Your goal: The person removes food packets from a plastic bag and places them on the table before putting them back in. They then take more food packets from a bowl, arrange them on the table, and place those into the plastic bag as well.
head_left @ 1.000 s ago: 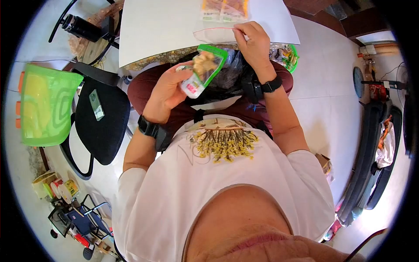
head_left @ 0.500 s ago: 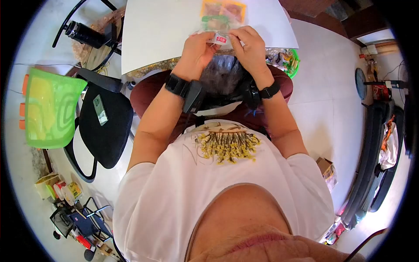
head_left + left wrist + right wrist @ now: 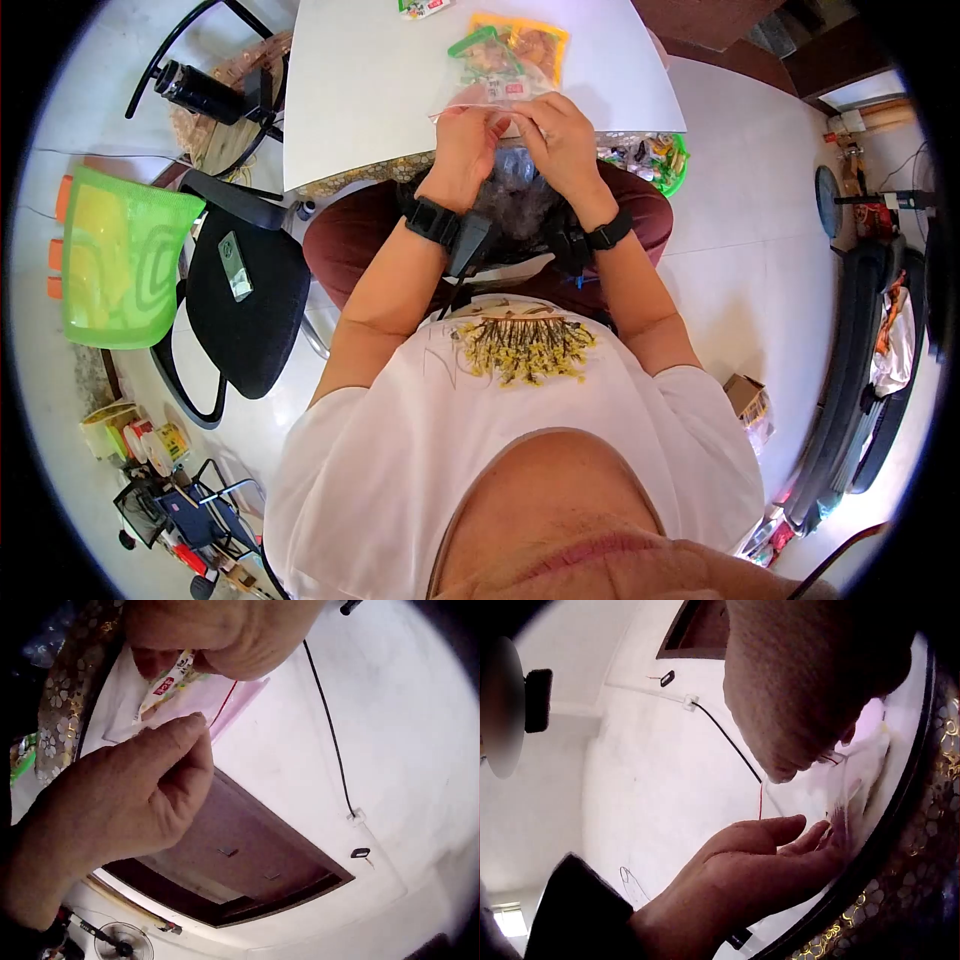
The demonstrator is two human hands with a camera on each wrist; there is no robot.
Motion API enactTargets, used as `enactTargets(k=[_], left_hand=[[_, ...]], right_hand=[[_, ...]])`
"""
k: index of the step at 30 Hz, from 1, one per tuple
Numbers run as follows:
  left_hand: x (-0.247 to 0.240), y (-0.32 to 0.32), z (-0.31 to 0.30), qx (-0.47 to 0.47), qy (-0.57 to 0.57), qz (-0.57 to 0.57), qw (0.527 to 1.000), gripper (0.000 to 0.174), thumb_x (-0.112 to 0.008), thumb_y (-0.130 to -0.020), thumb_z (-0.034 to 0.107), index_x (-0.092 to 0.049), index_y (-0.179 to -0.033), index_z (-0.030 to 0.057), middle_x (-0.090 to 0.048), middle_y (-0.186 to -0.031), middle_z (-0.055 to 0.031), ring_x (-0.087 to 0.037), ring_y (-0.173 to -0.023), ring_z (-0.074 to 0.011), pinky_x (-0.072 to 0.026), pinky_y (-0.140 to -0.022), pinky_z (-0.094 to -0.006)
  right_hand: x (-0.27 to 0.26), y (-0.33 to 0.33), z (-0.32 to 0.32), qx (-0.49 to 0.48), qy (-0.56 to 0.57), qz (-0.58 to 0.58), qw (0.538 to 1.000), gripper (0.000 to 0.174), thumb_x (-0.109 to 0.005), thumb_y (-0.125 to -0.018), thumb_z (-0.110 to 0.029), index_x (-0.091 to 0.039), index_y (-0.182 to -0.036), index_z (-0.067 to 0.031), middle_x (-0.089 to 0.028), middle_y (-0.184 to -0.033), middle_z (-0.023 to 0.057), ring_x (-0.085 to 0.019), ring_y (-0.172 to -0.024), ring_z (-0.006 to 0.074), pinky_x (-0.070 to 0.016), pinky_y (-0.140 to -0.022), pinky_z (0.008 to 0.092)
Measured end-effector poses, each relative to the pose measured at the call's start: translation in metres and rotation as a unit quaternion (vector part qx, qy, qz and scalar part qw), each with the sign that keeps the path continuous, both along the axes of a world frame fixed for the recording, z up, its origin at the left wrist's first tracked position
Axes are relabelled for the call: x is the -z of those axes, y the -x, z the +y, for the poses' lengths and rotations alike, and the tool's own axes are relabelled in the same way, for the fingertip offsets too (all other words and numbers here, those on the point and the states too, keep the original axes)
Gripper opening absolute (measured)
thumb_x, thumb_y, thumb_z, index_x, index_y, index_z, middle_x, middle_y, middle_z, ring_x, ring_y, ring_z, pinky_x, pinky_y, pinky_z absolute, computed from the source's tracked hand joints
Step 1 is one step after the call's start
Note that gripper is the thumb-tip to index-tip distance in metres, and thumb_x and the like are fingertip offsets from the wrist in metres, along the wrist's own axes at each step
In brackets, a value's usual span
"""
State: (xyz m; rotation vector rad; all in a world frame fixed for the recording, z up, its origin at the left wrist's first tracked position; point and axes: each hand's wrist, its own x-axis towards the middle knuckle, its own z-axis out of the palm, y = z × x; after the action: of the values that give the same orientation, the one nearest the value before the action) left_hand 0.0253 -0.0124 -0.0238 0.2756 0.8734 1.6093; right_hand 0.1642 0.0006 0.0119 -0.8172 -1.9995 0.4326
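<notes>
A clear zip bag (image 3: 465,98) with a red strip along its mouth lies at the table's near edge. Through its plastic shows a green-edged snack packet (image 3: 488,60) with pale pieces and a red label. This overlaps a yellow-edged packet (image 3: 550,50) of brownish food. My right hand (image 3: 560,130) pinches the bag's mouth between thumb and fingers. At the mouth's left side is my left hand (image 3: 465,145); in the right wrist view its extended fingers (image 3: 810,862) reach into the plastic, thumb apart from them. The packet's lower end is close to those fingers.
Another green packet (image 3: 425,8) lies at the white table's (image 3: 350,90) far side. A green basket (image 3: 678,165) of wrappers stands below the table at right. Dark plastic (image 3: 515,190) lies on the lap. A black chair (image 3: 245,290) with a phone (image 3: 235,265) on it stands at left.
The left hand has carried the green-edged packet from over the lap to the bag, where it now lies within the plastic. The right hand stays at the bag's mouth.
</notes>
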Motion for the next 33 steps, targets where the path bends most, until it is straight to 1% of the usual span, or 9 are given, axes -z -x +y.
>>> enactTargets(k=[10,13,15,19,24,27,29,31,33], left_hand=[[0.021,0.027,0.044,-0.044,-0.156,0.508,0.846,0.017,-0.051,-0.083,0.004,-0.059,-0.097,0.0016,-0.061,-0.095,-0.0106,-0.059,-0.085,-0.0233,-0.0471,-0.069,-0.0347],[0.020,0.023,0.037,-0.022,-0.131,0.375,0.917,0.016,-0.046,-0.088,0.006,-0.058,-0.098,0.0024,-0.059,-0.104,-0.0091,-0.057,-0.091,-0.0233,-0.0459,-0.072,-0.0358],[-0.019,0.007,0.016,-0.004,-0.087,0.073,0.994,0.015,-0.044,-0.090,0.008,-0.056,-0.098,0.0028,-0.057,-0.108,-0.0083,-0.055,-0.092,-0.0229,-0.0453,-0.073,-0.0357],[0.046,0.032,0.052,0.036,-0.164,0.388,0.906,0.016,-0.041,-0.091,0.008,-0.052,-0.102,0.0025,-0.056,-0.108,-0.0093,-0.054,-0.093,-0.0221,-0.0459,-0.076,-0.0355],[0.023,0.036,0.075,0.054,-0.164,-0.009,0.985,0.015,-0.039,-0.093,0.009,-0.050,-0.102,0.0031,-0.055,-0.098,-0.0068,-0.052,-0.091,-0.0192,-0.0452,-0.079,-0.0324],[-0.014,0.013,0.058,-0.051,-0.068,0.003,0.996,0.013,-0.041,-0.093,0.012,-0.051,-0.097,0.0042,-0.052,-0.091,-0.0044,-0.051,-0.086,-0.0157,-0.0446,-0.077,-0.0286],[-0.004,0.015,0.048,-0.025,-0.076,0.357,0.931,0.014,-0.042,-0.093,0.013,-0.051,-0.098,0.0038,-0.053,-0.093,-0.0049,-0.052,-0.085,-0.0144,-0.0450,-0.076,-0.0281],[-0.001,0.012,0.039,0.000,-0.073,0.387,0.919,0.017,-0.042,-0.093,0.014,-0.052,-0.102,0.0032,-0.055,-0.094,-0.0055,-0.053,-0.084,-0.0139,-0.0454,-0.074,-0.0276],[-0.025,-0.001,0.024,0.021,-0.064,0.101,0.993,0.021,-0.043,-0.093,0.015,-0.051,-0.106,0.0023,-0.056,-0.095,-0.0060,-0.054,-0.083,-0.0140,-0.0457,-0.072,-0.0273]], right_hand=[[0.004,0.003,0.000,-0.006,-0.019,-0.023,1.000,0.011,-0.063,-0.075,-0.010,-0.062,-0.086,-0.0085,-0.058,-0.080,0.0079,-0.057,-0.076,0.0286,-0.0474,-0.064,0.0374],[0.002,0.004,0.002,-0.005,-0.028,-0.021,0.999,0.011,-0.063,-0.075,-0.010,-0.062,-0.086,-0.0083,-0.058,-0.080,0.0081,-0.057,-0.076,0.0285,-0.0473,-0.064,0.0374],[0.001,0.004,0.003,-0.002,-0.031,-0.016,0.999,0.010,-0.063,-0.076,-0.010,-0.062,-0.086,-0.0082,-0.058,-0.080,0.0081,-0.057,-0.076,0.0285,-0.0472,-0.063,0.0372],[0.005,0.004,0.003,-0.009,-0.032,-0.016,0.999,0.011,-0.062,-0.076,-0.010,-0.061,-0.087,-0.0081,-0.057,-0.079,0.0083,-0.056,-0.076,0.0288,-0.0470,-0.063,0.0371],[0.001,0.005,0.003,-0.010,-0.032,-0.013,0.999,0.010,-0.063,-0.076,-0.007,-0.062,-0.087,-0.0044,-0.057,-0.077,0.0099,-0.057,-0.070,0.0274,-0.0465,-0.061,0.0341],[-0.001,0.005,0.003,-0.014,-0.044,-0.020,0.999,0.011,-0.062,-0.076,-0.007,-0.062,-0.087,-0.0047,-0.056,-0.077,0.0100,-0.057,-0.071,0.0276,-0.0466,-0.061,0.0346],[0.004,0.005,0.004,-0.016,-0.034,-0.024,0.999,0.011,-0.063,-0.076,-0.010,-0.061,-0.087,-0.0072,-0.056,-0.078,0.0088,-0.056,-0.074,0.0289,-0.0462,-0.062,0.0373],[0.005,0.005,0.006,-0.021,-0.027,-0.024,0.999,0.011,-0.063,-0.076,-0.011,-0.061,-0.086,-0.0084,-0.055,-0.078,0.0083,-0.055,-0.075,0.0295,-0.0460,-0.062,0.0388],[0.002,0.007,0.005,-0.026,-0.021,-0.023,0.999,0.011,-0.063,-0.076,-0.011,-0.060,-0.086,-0.0084,-0.055,-0.078,0.0083,-0.055,-0.075,0.0297,-0.0459,-0.062,0.0390]])
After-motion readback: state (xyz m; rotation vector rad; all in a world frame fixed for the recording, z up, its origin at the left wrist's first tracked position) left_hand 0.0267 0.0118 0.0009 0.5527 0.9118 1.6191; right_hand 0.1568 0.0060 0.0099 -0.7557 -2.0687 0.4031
